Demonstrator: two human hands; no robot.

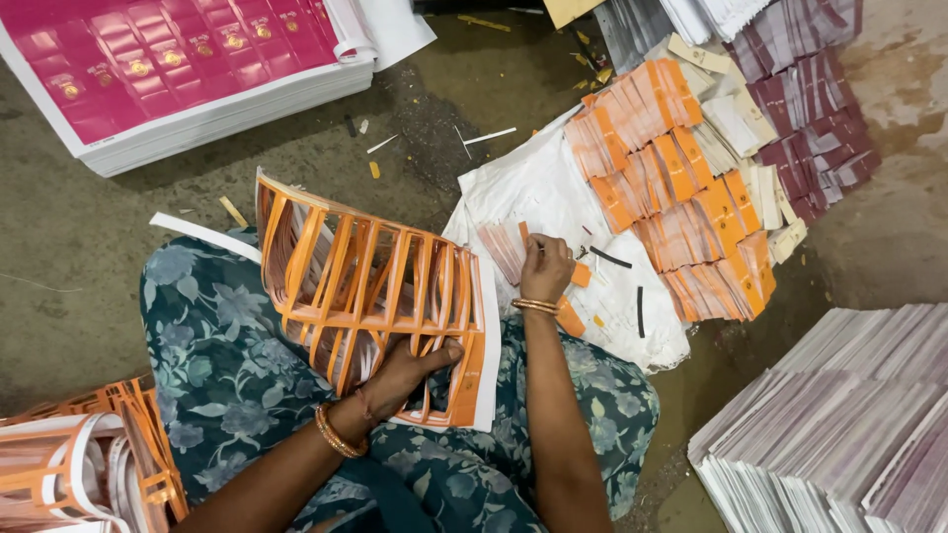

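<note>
Left hand [410,370] grips the lower edge of a curved stack of orange-and-white die-cut card sheets [370,296] resting on the lap, fingers partly hidden among the cut-outs. Right hand [545,268] is closed, apparently pinching small pale punched-out card tags [502,249] on the crumpled white plastic sheet [538,188]; its fingertips are hidden.

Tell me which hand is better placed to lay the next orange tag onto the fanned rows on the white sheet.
Right. The right hand already rests on the white sheet beside the orange tag rows. The left hand is occupied gripping the punched-out orange frame stack on the lap.
</note>
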